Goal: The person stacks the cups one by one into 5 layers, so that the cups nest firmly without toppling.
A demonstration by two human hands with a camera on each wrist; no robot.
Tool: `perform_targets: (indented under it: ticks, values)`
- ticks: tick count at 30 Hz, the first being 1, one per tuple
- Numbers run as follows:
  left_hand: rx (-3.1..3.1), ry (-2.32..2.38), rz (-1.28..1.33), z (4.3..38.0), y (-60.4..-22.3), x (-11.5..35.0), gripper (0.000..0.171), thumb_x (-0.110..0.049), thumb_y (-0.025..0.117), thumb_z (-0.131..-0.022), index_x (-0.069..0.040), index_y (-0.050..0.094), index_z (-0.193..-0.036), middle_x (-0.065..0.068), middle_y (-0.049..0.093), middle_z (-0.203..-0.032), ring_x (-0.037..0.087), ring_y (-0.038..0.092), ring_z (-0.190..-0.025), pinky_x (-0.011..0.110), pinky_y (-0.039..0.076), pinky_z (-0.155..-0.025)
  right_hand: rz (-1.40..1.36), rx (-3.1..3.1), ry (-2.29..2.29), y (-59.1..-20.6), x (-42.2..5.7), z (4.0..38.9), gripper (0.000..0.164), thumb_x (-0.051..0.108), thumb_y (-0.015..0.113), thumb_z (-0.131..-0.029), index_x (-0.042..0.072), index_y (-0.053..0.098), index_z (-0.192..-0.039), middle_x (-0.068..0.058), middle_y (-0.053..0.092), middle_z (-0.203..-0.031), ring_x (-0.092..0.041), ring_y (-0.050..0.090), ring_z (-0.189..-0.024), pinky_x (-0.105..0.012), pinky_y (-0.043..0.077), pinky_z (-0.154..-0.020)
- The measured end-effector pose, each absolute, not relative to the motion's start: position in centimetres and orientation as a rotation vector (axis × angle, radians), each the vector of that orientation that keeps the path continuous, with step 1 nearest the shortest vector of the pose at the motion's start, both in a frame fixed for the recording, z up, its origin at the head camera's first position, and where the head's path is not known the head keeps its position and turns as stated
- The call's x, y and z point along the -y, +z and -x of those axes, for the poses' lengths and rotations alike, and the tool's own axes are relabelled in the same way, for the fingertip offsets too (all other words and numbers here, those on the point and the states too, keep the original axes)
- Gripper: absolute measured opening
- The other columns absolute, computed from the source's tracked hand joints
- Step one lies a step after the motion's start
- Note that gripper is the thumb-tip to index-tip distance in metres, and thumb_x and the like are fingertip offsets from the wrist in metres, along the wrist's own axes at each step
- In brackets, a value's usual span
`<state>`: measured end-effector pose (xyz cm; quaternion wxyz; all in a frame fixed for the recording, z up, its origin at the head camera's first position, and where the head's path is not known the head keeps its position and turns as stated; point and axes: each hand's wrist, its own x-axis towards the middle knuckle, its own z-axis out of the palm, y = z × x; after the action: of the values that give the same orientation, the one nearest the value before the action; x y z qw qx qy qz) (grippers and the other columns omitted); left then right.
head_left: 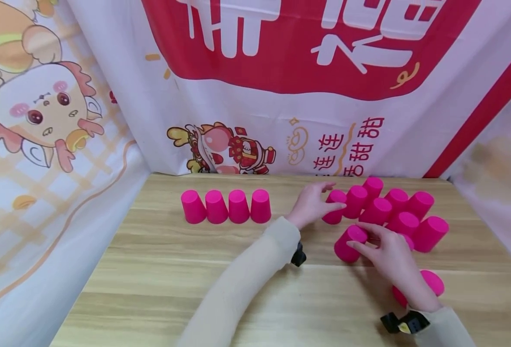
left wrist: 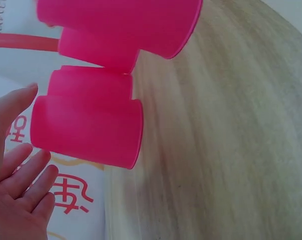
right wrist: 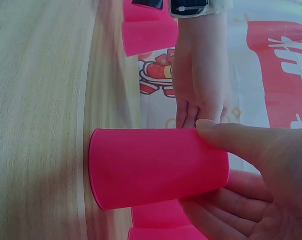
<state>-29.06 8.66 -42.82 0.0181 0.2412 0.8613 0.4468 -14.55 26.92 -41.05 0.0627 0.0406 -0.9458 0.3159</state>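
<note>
Pale wooden table (head_left: 151,289): right fingers (right wrist: 241,202) around one pink cup (right wrist: 156,165), left fingers (left wrist: 31,172) loose, empty, beside another cup (left wrist: 85,130)

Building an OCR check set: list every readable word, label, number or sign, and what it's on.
"连连": red print, white fabric backdrop.
"甜甜": red print, same backdrop.
"ant": grey letters, same backdrop, left wrist view; cut off.
Other small red characters there: partly hidden, unreadable.
Large white characters, red printed panel: cut off by frame.
Black wrist device, lower right: yellow mark too small to read.
Pink tapered cups: no text visible.
</note>
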Motion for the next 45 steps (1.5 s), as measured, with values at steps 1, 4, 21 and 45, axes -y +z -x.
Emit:
perform_targets:
  ticks: [1,4,21,45]
  values:
    - [-2.693,1.358,-0.76,29.0,-42.9,-8.9,0.064,-0.041,0.082,-0.087,-0.016,0.06,-0.142,-0.005,0.062,-0.136,0.019,0.057,-0.123,0.026,0.05,-0.096,-0.12,2.856,0.949,-41.1,-26.9,14.5,0.066,0.037,0.086,-0.084,0.005,0.064,-0.137,-0.012,0.071,-0.106,-0.028,0.067,-0.09,-0.025,0.056,-0.064]
    - [-2.746,1.3,-0.773,28.8,-43.1,-9.4,0.061,-0.041,0.083,-0.086,-0.016,0.064,-0.139,-0.008,0.065,-0.13,0.014,0.059,-0.118,0.022,0.049,-0.093,-0.138,2.835,0.926,-41.3,-27.0,14.4,0.063,0.036,0.086,-0.084,0.005,0.065,-0.135,-0.011,0.072,-0.106,-0.028,0.068,-0.09,-0.025,0.056,-0.065]
    - [-2.73,1.354,-0.691,28.3,-42.8,-9.7,0.052,-0.031,0.083,-0.088,-0.014,0.065,-0.133,-0.005,0.064,-0.122,0.008,0.058,-0.105,0.018,0.05,-0.085,-0.108,2.839,0.911,-41.3,-26.9,14.2,0.064,0.038,0.086,-0.084,0.005,0.066,-0.134,-0.011,0.071,-0.104,-0.024,0.063,-0.085,-0.025,0.055,-0.062]
    - [-2.802,1.439,-0.71,29.5,-39.3,-1.3,0.052,-0.041,0.084,-0.085,-0.015,0.07,-0.128,-0.005,0.066,-0.121,0.013,0.056,-0.11,0.031,0.048,-0.094,-0.096,2.867,0.952,-41.1,-27.0,14.6,0.067,0.041,0.084,-0.085,0.005,0.064,-0.137,-0.012,0.07,-0.108,-0.027,0.064,-0.089,-0.026,0.055,-0.063]
